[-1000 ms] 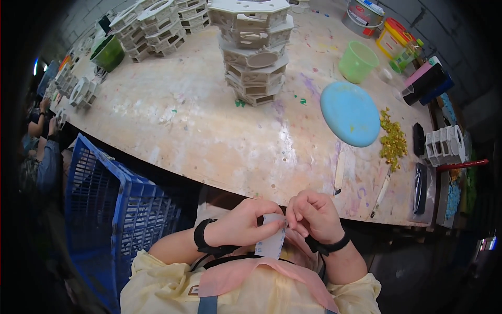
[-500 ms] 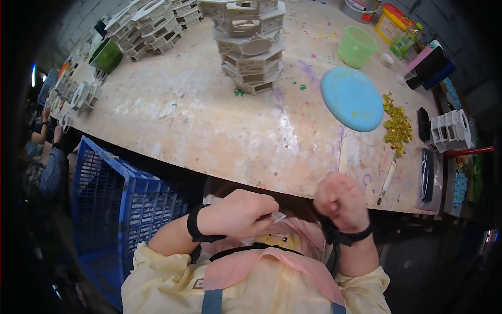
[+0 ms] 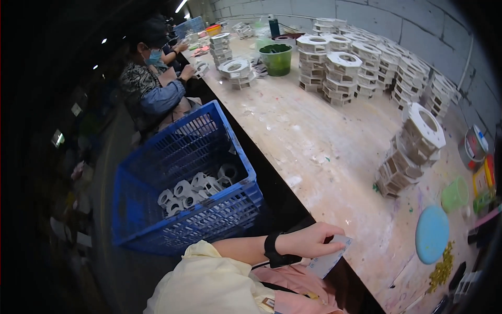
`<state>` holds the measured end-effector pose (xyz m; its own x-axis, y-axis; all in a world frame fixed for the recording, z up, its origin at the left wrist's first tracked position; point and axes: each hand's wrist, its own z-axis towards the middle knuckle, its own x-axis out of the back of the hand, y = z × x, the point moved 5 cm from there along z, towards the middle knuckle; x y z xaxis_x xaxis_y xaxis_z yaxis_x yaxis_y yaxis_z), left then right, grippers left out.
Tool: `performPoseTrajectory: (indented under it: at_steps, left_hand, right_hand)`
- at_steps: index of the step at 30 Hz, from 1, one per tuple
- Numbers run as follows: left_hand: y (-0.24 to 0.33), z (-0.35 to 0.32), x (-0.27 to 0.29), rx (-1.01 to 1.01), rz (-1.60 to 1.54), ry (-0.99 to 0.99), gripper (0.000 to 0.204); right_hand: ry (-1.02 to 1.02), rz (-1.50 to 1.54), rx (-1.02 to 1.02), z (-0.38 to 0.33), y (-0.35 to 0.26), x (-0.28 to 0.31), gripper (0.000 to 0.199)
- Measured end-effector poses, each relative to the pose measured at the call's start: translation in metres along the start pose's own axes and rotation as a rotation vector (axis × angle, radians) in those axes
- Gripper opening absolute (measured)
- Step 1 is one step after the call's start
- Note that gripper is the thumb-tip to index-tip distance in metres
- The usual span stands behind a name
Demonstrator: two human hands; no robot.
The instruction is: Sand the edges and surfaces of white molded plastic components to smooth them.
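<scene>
Left hand point(image 3: 308, 242), black-banded at the wrist, fingers point(image 3: 330, 234) pinched on a pale grey card point(image 3: 330, 256) held just off the near edge of the paint-speckled table point(image 3: 314, 136), beside a blue crate point(image 3: 178, 183) of white rings; right hand out of view.

Bare table point(image 3: 314, 136) lies open between ring stacks point(image 3: 410, 149) and blue crate point(image 3: 193, 178).

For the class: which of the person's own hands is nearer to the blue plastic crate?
Left. The left hand, pinching a small pale card, sits just right of the blue plastic crate, by the table's edge. The right hand is out of view.
</scene>
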<state>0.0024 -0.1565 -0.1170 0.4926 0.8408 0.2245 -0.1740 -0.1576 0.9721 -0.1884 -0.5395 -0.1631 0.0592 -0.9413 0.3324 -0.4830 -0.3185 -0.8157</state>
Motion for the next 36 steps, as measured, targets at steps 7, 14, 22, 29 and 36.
performPoseTrajectory:
  at_steps: [7,14,22,29,36]
  left_hand:
    - [-0.019,-0.01,0.013,0.043,-0.236,0.091,0.016]
    - [-0.019,-0.019,0.017,-0.105,-0.331,0.202,0.02]
    - [-0.034,-0.047,0.038,0.097,-0.497,0.434,0.023]
    - [-0.039,-0.051,0.035,0.058,-0.668,0.488,0.019]
    - [-0.032,-0.04,0.004,0.139,-0.544,0.343,0.017]
  right_hand:
    - [-0.147,-0.782,-0.125,-0.05,0.125,0.017,0.037]
    - [-0.23,-0.261,0.148,-0.034,-0.041,-0.062,0.011]
    - [-0.177,-0.039,0.54,0.023,-0.156,-0.142,0.023]
    - [-0.178,0.105,0.653,0.066,-0.187,-0.187,0.051]
    - [-0.135,0.163,0.622,0.082,-0.188,-0.206,0.028]
